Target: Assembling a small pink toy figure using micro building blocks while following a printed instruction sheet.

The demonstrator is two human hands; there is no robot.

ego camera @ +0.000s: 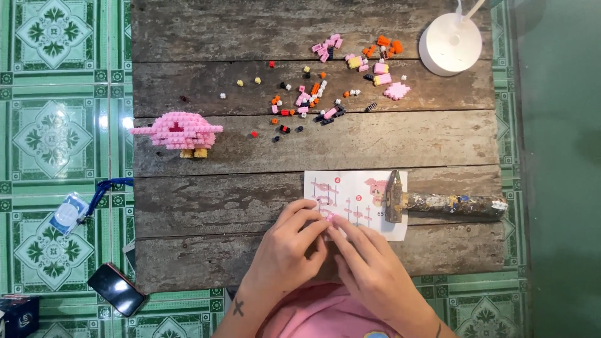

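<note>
- Left hand point(285, 250) and right hand point(369, 266): fingertip grip pinches a small pink piece point(329, 216) over the instruction sheet point(350, 194), near the table point(219, 206) front edge.
- Bare planks lie left; hammer point(438, 203) bounds the right.
- Piece mostly hidden by fingers.

Bare forearms, no sleeves. Left forearm point(241, 307) bore small dark cross-shaped tattoo; right forearm point(432, 325) showed thin dark mark. Pink garment point(325, 313) was worn.

Both hands point(328, 247) on pink brick point(329, 216)
</note>
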